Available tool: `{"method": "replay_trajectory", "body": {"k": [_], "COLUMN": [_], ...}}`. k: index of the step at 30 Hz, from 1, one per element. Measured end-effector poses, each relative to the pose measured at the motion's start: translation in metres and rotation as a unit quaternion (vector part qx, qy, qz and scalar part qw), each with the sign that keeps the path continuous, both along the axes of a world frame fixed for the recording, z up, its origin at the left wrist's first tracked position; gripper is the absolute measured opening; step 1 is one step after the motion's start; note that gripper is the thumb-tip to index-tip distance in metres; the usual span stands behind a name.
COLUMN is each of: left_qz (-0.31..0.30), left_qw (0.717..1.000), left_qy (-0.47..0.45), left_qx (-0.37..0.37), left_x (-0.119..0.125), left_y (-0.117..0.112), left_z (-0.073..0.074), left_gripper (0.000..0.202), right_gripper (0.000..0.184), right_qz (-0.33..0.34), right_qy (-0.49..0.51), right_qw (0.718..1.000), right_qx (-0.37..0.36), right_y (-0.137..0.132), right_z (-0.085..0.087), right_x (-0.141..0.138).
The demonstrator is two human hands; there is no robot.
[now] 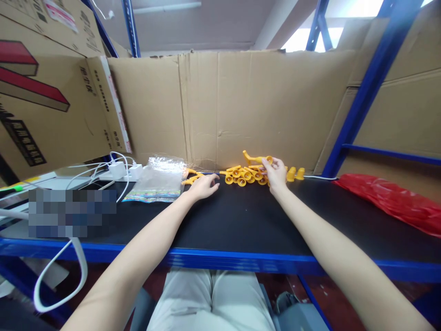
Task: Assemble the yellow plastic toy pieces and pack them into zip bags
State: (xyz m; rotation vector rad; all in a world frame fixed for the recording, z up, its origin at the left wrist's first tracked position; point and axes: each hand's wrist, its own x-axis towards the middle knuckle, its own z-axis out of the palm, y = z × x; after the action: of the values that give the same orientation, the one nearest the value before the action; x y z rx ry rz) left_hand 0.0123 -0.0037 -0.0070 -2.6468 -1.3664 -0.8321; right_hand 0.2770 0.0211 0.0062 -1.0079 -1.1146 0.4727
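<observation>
My right hand [275, 175] pinches a yellow plastic toy pipe [257, 159], with a small cup at one end and a bent stem at the other. It is raised just above a pile of similar yellow pipes [241, 175], their round cups facing me. Resting low over the black tabletop, my left hand [206, 185] has its thumb apart from its fingers and nothing visible between them. A few more yellow pipes [190, 176] lie behind and left of it, partly hidden by the hand. Two yellow cup-shaped pieces [295, 174] stand to the right of my right hand.
A clear plastic bag [159, 179] lies left of my left hand. Beyond it are white chargers [117, 170] with tangled cables. A red plastic bag [389, 200] is at the right. Cardboard [262, 105] walls the back, and a blue rack post [365, 96] rises at the right.
</observation>
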Motion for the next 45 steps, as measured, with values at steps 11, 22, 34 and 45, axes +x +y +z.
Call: {"method": "replay_trajectory", "body": {"k": [11, 22, 34, 45], "left_qz": [-0.006, 0.197, 0.167, 0.145], "left_qw": [1.0, 0.98, 0.977, 0.968], "left_qy": [0.013, 0.033, 0.079, -0.046], "left_qx": [-0.015, 0.014, -0.102, -0.199], "left_x": [0.0, -0.017, -0.029, -0.033], "left_y": [0.001, 0.013, 0.027, 0.035], "left_z": [0.0, 0.006, -0.014, -0.014], "left_gripper": [0.025, 0.022, 0.035, 0.026], "right_gripper": [0.044, 0.053, 0.05, 0.043], "right_qz": [-0.157, -0.181, -0.374, -0.263], "right_qy": [-0.555, -0.574, -0.267, -0.378], "right_qw": [0.817, 0.798, 0.86, 0.785], "right_qx": [0.018, -0.033, -0.221, -0.414], "right_y": [0.006, 0.002, -0.009, 0.023], "right_z": [-0.028, -0.017, -0.026, -0.05], "right_x": [-0.002, 0.008, 0.114, 0.143]}}
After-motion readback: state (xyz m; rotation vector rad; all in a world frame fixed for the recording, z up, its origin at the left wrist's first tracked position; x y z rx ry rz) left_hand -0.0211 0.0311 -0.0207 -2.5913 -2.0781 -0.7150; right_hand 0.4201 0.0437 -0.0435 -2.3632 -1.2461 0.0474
